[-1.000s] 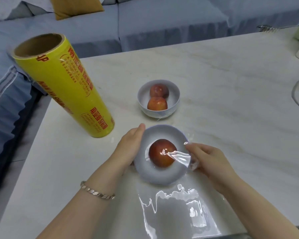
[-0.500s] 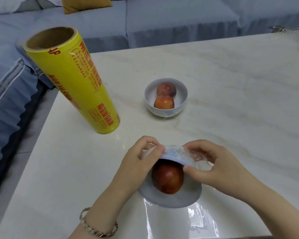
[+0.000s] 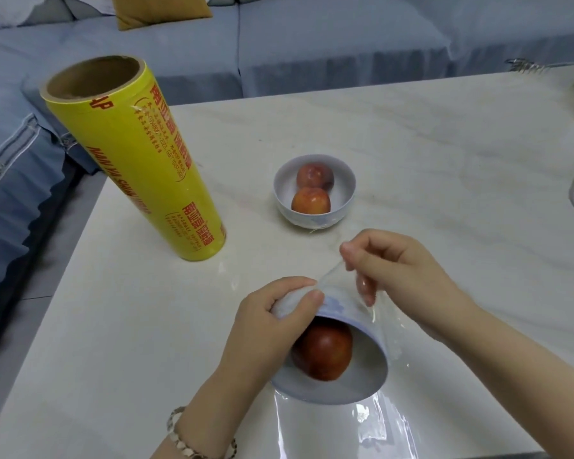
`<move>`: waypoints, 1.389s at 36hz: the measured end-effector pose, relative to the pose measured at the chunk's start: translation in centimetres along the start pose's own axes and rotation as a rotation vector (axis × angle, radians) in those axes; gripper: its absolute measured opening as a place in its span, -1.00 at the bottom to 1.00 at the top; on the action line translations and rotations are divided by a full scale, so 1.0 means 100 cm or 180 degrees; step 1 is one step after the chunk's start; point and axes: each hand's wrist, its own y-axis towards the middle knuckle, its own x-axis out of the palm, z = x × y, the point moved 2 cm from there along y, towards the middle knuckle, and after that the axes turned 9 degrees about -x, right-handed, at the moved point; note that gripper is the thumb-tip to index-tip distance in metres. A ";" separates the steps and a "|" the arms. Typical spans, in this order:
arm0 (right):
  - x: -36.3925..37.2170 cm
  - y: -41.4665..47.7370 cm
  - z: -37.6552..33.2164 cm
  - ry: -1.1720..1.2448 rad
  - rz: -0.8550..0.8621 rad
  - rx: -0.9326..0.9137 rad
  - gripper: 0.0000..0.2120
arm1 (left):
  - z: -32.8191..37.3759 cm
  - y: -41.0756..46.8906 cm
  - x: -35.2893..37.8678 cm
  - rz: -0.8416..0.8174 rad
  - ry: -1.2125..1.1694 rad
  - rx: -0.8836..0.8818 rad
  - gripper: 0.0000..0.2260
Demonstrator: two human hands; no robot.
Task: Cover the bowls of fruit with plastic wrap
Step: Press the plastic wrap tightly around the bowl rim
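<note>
A white bowl (image 3: 355, 387) with one dark red fruit (image 3: 323, 351) is tipped up toward me near the table's front edge. My left hand (image 3: 272, 321) grips its far wall, thumb on the outside. My right hand (image 3: 398, 270) pinches a stretched strip of clear plastic wrap (image 3: 383, 321) just above the bowl's far side. More wrap lies flat on the table below the bowl. A second white bowl (image 3: 314, 213) with two red fruits stands farther back, with film over it.
A tall yellow roll of plastic wrap (image 3: 136, 160) stands upright on the white marble table (image 3: 444, 167) at the left. A blue sofa runs behind and to the left. Part of a rounded object shows at the right edge.
The near bowl has been tipped up from flat to facing me. My left hand moved onto its far wall, and my right hand rose, pulling the wrap taut above it.
</note>
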 end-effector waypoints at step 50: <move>-0.019 -0.037 0.007 -0.1132 -0.0500 -0.0302 -0.87 | 0.003 -0.008 -0.004 -0.0790 0.0544 0.0429 -0.73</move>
